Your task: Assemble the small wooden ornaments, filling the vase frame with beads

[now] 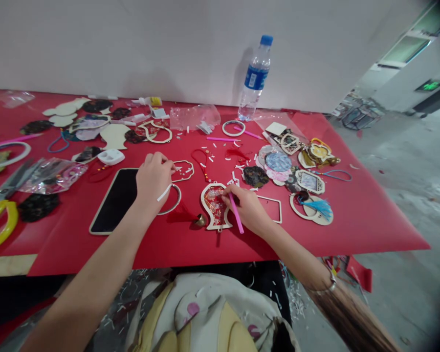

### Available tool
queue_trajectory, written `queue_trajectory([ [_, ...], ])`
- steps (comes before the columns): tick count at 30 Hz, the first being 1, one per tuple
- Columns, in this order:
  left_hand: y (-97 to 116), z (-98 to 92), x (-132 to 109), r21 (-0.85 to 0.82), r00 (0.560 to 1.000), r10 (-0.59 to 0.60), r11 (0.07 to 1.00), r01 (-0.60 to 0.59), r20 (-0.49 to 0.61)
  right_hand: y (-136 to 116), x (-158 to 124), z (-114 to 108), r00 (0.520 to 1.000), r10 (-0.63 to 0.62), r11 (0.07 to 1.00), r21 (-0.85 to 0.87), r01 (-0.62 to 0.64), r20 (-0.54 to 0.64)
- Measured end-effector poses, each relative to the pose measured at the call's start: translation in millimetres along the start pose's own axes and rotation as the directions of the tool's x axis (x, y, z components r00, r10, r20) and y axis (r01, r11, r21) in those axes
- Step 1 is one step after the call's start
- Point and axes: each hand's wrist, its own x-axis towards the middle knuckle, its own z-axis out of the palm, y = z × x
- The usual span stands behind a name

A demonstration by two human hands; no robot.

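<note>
— What stands behind the red-covered table (370,230)?
— A plain, pale grey wall (132,44). It rises directly at the table's back edge.
— And how is the floor (403,176)?
— It is grey and looks like concrete. Small white scraps (297,305) are scattered on it, below the table.
— What can one see farther to the right?
— A lighted green sign (430,86). Above it are pale greenish panels (404,51), possibly windows; they are too blurred for me to be certain.
</note>
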Motion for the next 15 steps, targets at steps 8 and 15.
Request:
queue_trajectory([
  [8,6.3,2.1,3.3,0.034,0.999,0.025,0.999,-0.026,0.044,1.0,0.2,0.5,1.0,0.01,1.0,-0.007,-0.01,0.01],
  [15,12.0,-6.9,0.4,-0.133,0.999,0.039,0.99,-0.041,-0.017,-1.2,0.0,-1.9,1.0,0.028,0.999,0.038,-0.028,-0.003],
])
